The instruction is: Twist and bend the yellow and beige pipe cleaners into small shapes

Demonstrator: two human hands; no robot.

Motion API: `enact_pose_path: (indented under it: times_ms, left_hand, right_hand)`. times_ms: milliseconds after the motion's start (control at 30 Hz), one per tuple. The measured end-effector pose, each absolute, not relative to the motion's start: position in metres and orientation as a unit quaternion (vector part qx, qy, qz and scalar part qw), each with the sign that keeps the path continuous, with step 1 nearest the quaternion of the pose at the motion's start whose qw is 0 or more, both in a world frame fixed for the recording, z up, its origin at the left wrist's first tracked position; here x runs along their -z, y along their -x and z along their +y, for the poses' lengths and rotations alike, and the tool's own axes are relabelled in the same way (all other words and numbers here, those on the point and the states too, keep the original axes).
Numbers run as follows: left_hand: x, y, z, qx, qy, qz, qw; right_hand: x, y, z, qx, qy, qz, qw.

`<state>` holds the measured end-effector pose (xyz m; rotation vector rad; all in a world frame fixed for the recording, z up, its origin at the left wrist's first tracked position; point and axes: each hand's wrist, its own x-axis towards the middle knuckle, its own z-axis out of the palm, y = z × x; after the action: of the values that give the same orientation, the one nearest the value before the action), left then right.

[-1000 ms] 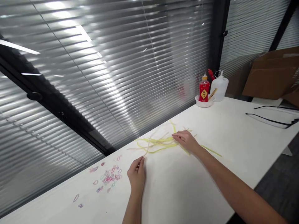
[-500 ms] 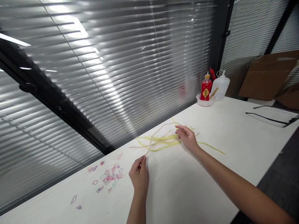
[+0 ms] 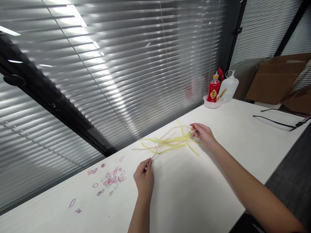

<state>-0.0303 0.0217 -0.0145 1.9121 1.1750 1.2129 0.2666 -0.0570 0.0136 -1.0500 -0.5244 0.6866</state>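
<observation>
A loose pile of yellow and pale strips (image 3: 170,144) lies on the white table (image 3: 194,191) near the window blinds. My left hand (image 3: 143,177) pinches one end of a long pale strip (image 3: 163,139). The strip arches up over the pile to my right hand (image 3: 203,134), which pinches its other end beside the pile. Both hands have their fingers closed on this one strip.
Several small coloured rubber bands (image 3: 110,180) are scattered left of my left hand. At the table's far end stand a red bottle (image 3: 213,91) in a white bowl (image 3: 212,103) and a white squeeze bottle (image 3: 228,86). Black cables (image 3: 282,122) lie at the right. Cardboard boxes (image 3: 277,79) sit behind.
My right hand has lifted one end of the pale strip out of the pile and drawn it to the right. My left hand has kept hold of the other end.
</observation>
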Motion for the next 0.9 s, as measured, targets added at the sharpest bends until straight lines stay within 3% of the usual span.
enact_pose_path:
  times_ms: [900]
  left_hand:
    - [0.0153, 0.0292, 0.0255, -0.435, -0.732, 0.439, 0.287]
  right_hand:
    - [-0.0164, -0.2631, -0.0576, -0.285, 0.551, -0.261, 0.739]
